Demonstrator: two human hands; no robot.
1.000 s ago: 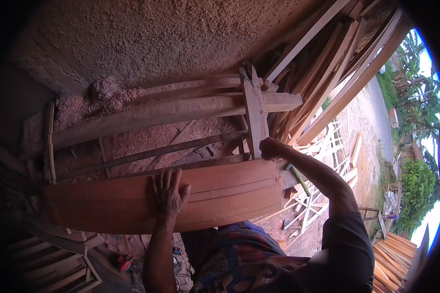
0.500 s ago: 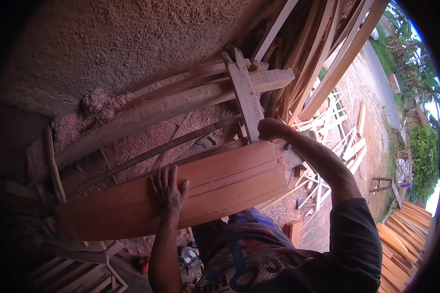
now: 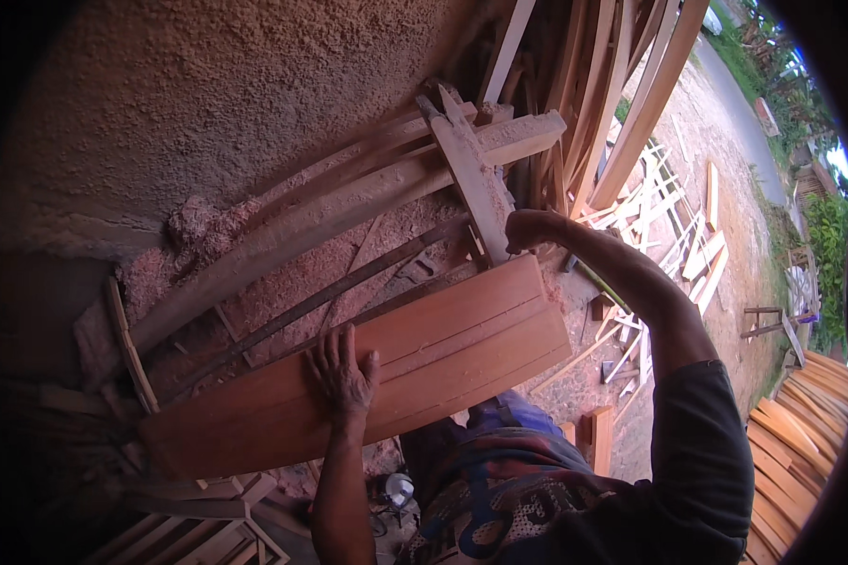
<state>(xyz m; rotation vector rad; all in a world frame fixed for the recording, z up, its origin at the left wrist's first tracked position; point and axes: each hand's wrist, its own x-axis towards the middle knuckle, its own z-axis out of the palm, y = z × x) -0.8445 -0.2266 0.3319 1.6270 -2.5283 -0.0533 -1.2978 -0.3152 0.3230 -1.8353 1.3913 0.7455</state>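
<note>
A wide reddish-brown wooden board (image 3: 462, 363) lies slanted across the bench frame, with long straight lines running along its face. My left hand (image 3: 344, 372) rests open on it near the middle, palm down with the fingers spread. At the board's far right end, my right hand (image 3: 534, 229) is closed, bent at the wrist. It sits beside the rough wooden crosspiece (image 3: 471, 179) of the bench. Whatever that hand grips, if anything, is hidden by its fingers.
A thick bench beam (image 3: 349, 212) and heaped wood shavings (image 3: 203, 226) lie along the rough wall. Long planks (image 3: 645, 113) lean at the upper right. Scattered offcuts (image 3: 655, 217) cover the ground beyond, with stacked boards (image 3: 791, 443) at the lower right.
The whole view has shifted a little, so the board and bench sit differently in the picture. My left hand stays flat on the board; my right hand remains closed by its far end.
</note>
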